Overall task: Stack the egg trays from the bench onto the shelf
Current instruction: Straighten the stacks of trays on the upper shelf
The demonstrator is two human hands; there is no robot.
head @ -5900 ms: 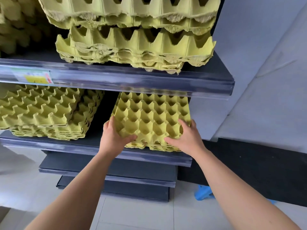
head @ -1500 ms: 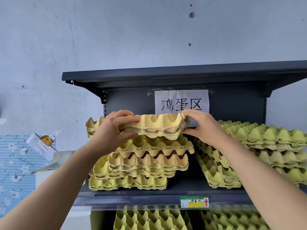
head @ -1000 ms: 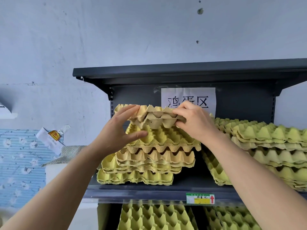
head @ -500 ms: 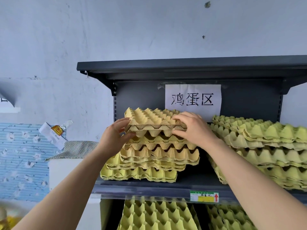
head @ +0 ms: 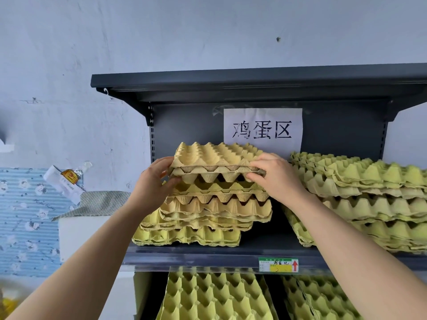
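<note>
Your L grip [head: 153, 181] curls round top tray [head: 215, 155] at its 9 o'clock edge; R grip [head: 275, 179] pinches 3 o'clock edge. Tray lies atop L stack [head: 208, 215] on shelf [head: 196, 257], w/ 2nd stack [head: 369, 192] at 3 o'clock, apart.

A white paper sign [head: 263, 130] taped to the shelf's back panel [head: 189, 125] reads "鸡蛋区"; the price tag [head: 278, 264] on the shelf edge is too small to read.

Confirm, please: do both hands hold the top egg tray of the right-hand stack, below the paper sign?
Not quite: in the head view the left hand and right hand hold the top egg tray of the left-hand stack, below the paper sign.
</note>
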